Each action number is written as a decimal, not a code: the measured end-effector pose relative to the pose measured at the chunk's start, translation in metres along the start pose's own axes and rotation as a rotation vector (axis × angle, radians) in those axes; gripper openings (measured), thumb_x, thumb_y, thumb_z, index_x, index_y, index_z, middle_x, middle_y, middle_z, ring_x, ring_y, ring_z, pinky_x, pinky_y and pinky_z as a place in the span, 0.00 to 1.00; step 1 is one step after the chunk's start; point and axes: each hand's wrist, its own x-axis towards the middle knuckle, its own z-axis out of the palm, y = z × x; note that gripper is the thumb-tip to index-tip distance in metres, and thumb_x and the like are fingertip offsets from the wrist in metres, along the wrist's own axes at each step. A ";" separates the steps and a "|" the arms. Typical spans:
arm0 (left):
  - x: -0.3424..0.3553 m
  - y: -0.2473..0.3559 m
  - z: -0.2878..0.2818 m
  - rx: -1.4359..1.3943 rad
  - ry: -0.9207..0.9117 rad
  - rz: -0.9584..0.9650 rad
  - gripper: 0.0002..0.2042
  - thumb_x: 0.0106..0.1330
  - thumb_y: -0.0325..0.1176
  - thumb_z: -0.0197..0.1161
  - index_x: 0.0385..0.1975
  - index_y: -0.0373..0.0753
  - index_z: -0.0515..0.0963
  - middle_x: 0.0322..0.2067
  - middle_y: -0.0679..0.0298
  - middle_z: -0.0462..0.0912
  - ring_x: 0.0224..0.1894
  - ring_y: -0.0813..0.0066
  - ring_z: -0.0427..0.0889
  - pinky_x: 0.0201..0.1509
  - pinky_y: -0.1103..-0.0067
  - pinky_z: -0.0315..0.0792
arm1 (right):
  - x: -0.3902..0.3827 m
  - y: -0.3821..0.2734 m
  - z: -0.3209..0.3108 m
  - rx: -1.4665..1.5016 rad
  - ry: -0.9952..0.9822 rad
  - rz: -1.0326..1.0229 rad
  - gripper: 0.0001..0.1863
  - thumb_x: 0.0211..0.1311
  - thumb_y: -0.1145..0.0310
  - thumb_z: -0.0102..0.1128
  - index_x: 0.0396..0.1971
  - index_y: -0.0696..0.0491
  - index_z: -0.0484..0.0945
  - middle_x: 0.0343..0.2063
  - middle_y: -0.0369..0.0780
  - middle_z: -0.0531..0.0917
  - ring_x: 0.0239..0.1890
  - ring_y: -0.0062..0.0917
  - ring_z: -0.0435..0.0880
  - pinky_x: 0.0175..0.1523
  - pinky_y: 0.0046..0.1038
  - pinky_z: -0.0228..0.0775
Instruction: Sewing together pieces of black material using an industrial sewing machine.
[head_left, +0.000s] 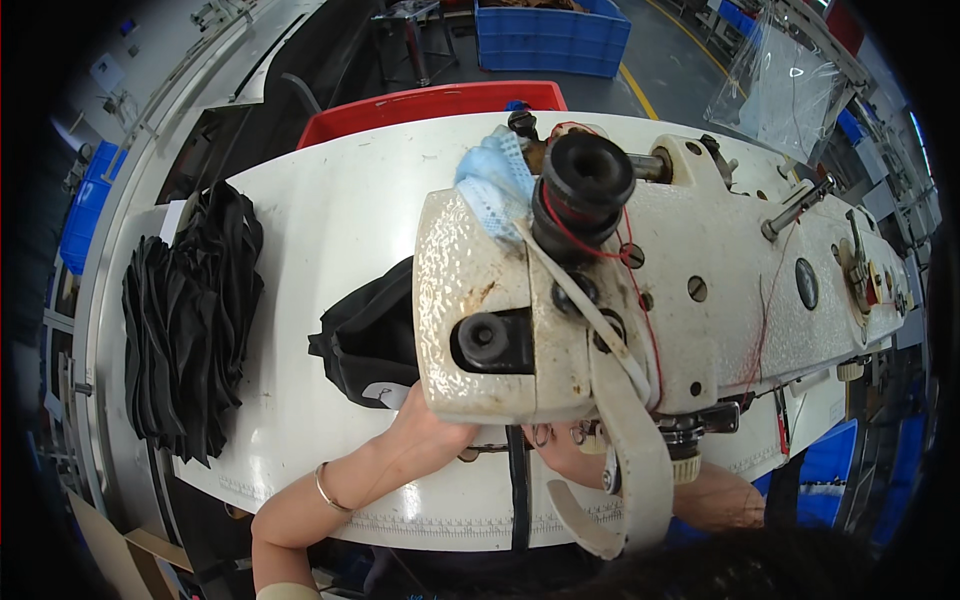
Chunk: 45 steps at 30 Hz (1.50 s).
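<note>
My left hand (435,435), with a bangle on its wrist, reaches under the head of a white sewing machine (480,380), beside a dark fabric piece (365,325) with a white round patch; its fingers are hidden there. My right hand (560,450) is also under the machine, mostly covered by it and its pale lever (640,480), so I cannot see what it holds. A narrow black strip (519,505) runs down the white table between my hands. Red thread and a pale blue cloth (490,180) sit on the machine's top.
A tall pile of black fabric pieces (190,330) lies on the table (290,220) at left. Behind the table are a red bin (350,110), a blue crate (550,45) and a metal stand. Another blue bin (825,465) is at lower right.
</note>
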 end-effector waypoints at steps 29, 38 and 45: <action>-0.008 0.045 -0.038 0.379 0.077 0.144 0.11 0.48 0.28 0.66 0.31 0.38 0.73 0.29 0.65 0.69 0.32 0.68 0.68 0.41 0.72 0.59 | 0.036 0.018 0.002 0.667 0.146 0.346 0.21 0.40 0.73 0.56 0.40 0.63 0.76 0.27 0.36 0.75 0.29 0.27 0.76 0.34 0.25 0.70; 0.023 0.049 -0.050 0.183 0.068 -0.036 0.14 0.41 0.25 0.61 0.32 0.35 0.75 0.29 0.65 0.71 0.34 0.69 0.69 0.39 0.73 0.59 | 0.057 0.022 -0.018 0.578 0.317 -0.112 0.18 0.41 0.71 0.56 0.37 0.60 0.78 0.34 0.42 0.78 0.35 0.28 0.77 0.39 0.24 0.69; 0.016 0.058 -0.023 0.298 0.065 0.167 0.13 0.43 0.22 0.59 0.33 0.32 0.78 0.35 0.61 0.77 0.40 0.65 0.75 0.47 0.74 0.69 | 0.042 -0.003 0.000 0.811 0.309 0.166 0.07 0.36 0.69 0.58 0.20 0.54 0.76 0.25 0.37 0.76 0.29 0.25 0.76 0.38 0.29 0.70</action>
